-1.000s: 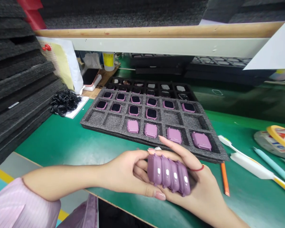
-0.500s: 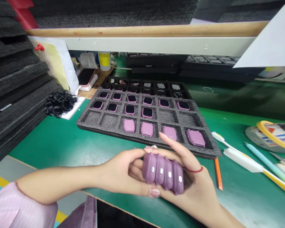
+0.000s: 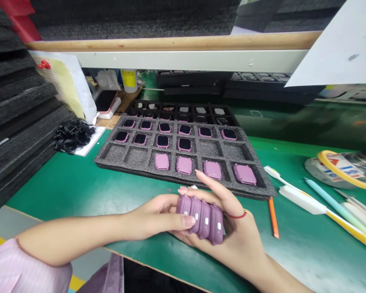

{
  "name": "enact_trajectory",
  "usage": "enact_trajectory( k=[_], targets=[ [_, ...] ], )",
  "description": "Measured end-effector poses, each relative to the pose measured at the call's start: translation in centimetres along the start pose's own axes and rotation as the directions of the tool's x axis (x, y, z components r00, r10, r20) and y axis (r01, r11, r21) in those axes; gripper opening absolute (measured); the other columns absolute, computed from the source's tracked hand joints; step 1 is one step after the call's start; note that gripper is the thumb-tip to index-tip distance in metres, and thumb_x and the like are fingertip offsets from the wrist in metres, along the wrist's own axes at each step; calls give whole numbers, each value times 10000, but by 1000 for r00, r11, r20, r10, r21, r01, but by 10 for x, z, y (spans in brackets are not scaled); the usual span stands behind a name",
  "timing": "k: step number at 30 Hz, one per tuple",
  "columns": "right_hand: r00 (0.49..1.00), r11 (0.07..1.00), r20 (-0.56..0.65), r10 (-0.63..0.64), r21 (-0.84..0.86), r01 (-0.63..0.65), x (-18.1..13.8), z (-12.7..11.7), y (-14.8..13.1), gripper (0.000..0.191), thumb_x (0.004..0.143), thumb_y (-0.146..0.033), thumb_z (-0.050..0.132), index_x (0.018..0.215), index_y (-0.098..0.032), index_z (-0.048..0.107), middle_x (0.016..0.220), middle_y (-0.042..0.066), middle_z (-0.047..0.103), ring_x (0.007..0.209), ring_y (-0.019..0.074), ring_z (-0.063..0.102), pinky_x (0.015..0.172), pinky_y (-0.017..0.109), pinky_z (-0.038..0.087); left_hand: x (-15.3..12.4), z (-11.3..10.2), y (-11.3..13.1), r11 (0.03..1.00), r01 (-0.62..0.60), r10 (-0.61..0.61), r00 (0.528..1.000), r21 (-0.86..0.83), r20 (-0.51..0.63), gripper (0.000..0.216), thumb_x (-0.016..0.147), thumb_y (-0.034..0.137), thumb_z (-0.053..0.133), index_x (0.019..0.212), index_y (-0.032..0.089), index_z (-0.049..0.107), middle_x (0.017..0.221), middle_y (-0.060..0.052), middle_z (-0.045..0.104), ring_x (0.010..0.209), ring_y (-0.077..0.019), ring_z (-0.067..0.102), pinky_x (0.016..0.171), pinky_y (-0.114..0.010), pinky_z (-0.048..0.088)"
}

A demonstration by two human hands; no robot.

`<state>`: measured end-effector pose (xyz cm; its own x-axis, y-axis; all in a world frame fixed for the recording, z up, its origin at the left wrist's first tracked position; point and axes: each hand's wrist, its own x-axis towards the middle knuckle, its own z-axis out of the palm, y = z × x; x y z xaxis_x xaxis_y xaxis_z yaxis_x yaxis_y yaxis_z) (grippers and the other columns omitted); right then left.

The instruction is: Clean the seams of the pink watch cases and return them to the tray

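A row of several purple smartwatch cases (image 3: 205,219), packed side by side with their silver side buttons facing me, lies in my right hand (image 3: 238,232), whose fingers wrap behind them while the index finger points up. My left hand (image 3: 161,215) grips the left end of the row; its thumb lies across the leftmost cases and its other fingers are mostly hidden. Just beyond my hands sits a grey foam tray (image 3: 116,162). Its front row holds pink-purple watch cases (image 3: 162,161) backs up, and farther rows hold watches (image 3: 184,144) with dark screens up.
On the right lie an orange stick (image 3: 273,217), white-and-yellow brushes (image 3: 303,199), a light-blue pen (image 3: 326,197) and a round container (image 3: 338,169). At left are black straps (image 3: 73,134) and stacked foam trays (image 3: 18,89). A shelf edge (image 3: 171,57) crosses above.
My left thumb has moved up from below the row onto the fronts of the leftmost cases. Both hands and the cases appear slightly farther left, as the view has shifted a little.
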<state>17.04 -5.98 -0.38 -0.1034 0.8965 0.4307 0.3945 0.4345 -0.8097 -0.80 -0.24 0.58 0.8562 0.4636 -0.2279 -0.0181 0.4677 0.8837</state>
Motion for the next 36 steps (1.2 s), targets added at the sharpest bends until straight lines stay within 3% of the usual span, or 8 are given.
enact_trajectory(
  k=[5,12,17,19,23,27,31,36],
  targets=[
    [1000,1000,-4,-28,-1,28,-1,2,2,901,744,-222,830,1515,-277,365,1204,40,740,1056,201,743,966,307,613,-1,1,-1,992,-85,88,996,88,-32,424,858,524,674,979,118,673,918,-107,698,887,-227,688,903,-420,540],
    [998,997,5,-66,-36,66,-2,3,4,898,754,-151,775,1533,-291,350,1242,14,727,1066,176,737,1002,282,590,-3,4,-3,987,-140,144,988,80,-46,455,848,470,717,1145,137,627,1039,-105,691,1001,-234,669,946,-401,521],
    [995,994,-7,-96,-53,95,-2,7,3,901,755,-143,772,1534,-291,344,1242,4,726,1108,157,720,1030,249,566,-2,6,-2,970,-164,179,981,182,-73,303,886,447,663,881,145,639,827,-43,662,837,-182,643,879,-351,526],
    [995,994,-11,-98,-53,97,-3,9,4,908,753,-153,782,1535,-288,341,1245,6,725,1119,155,715,1054,250,549,-3,6,-1,968,-156,175,981,196,-83,306,887,449,654,886,144,641,830,-41,659,839,-182,637,889,-356,523],
    [993,992,-6,-115,-53,115,-4,10,6,860,772,-152,759,1525,-275,363,1271,17,715,1152,156,700,1071,254,537,-3,5,-2,984,-96,116,985,150,-130,369,838,421,715,1065,138,649,981,-71,680,932,-199,651,906,-361,528],
    [992,992,29,-126,-29,127,-2,11,6,891,776,-136,741,1549,-277,320,1267,18,717,1176,163,688,1071,268,541,1,6,-3,993,-92,99,990,71,-103,311,778,377,784,972,154,685,932,-52,693,878,-184,657,888,-349,538],
    [990,989,27,-141,-37,142,0,12,1,871,788,-113,715,1546,-285,322,1238,12,729,1174,160,690,1068,275,543,3,6,-3,991,-110,115,992,81,-59,183,820,325,728,864,151,691,822,-28,679,805,-158,635,871,-322,531],
    [993,992,15,-121,-41,121,0,12,0,872,786,-126,723,1546,-279,325,1212,7,739,1136,157,707,1058,271,548,3,6,-3,992,-114,117,992,44,-53,260,817,405,744,833,152,685,788,-28,670,781,-154,614,864,-308,508]
  ],
)
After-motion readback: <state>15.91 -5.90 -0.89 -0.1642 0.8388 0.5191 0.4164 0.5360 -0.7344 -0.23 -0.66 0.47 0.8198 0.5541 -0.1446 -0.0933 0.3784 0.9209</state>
